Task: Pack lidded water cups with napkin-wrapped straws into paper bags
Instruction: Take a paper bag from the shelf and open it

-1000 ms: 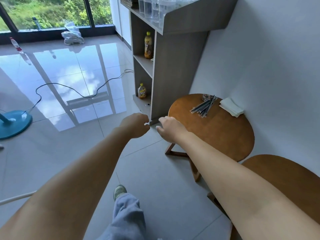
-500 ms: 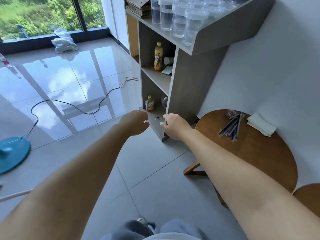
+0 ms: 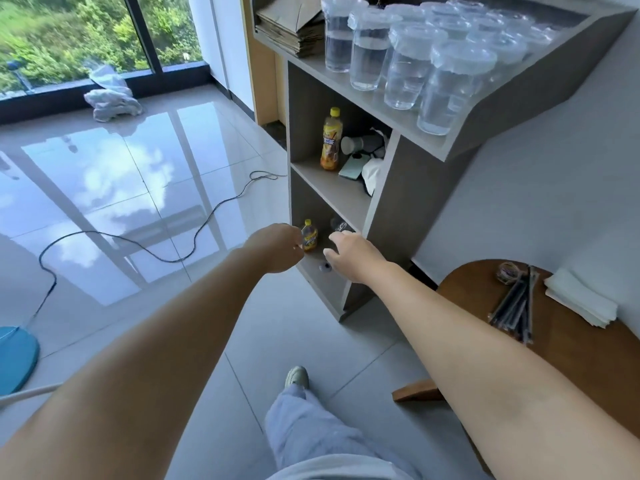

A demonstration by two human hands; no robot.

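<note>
Nearby, shelf unit (image 3: 398, 209), floor cable (image 3: 194, 237), stool w/ straws (image 3: 516, 306)

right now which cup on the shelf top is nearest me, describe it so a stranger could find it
Start at the grey shelf unit against the white wall and look along its top, where lidded water cups stand in rows. The cup is the one at the front right end, closest to the round wooden table and farthest from the stack of paper bags.
</note>
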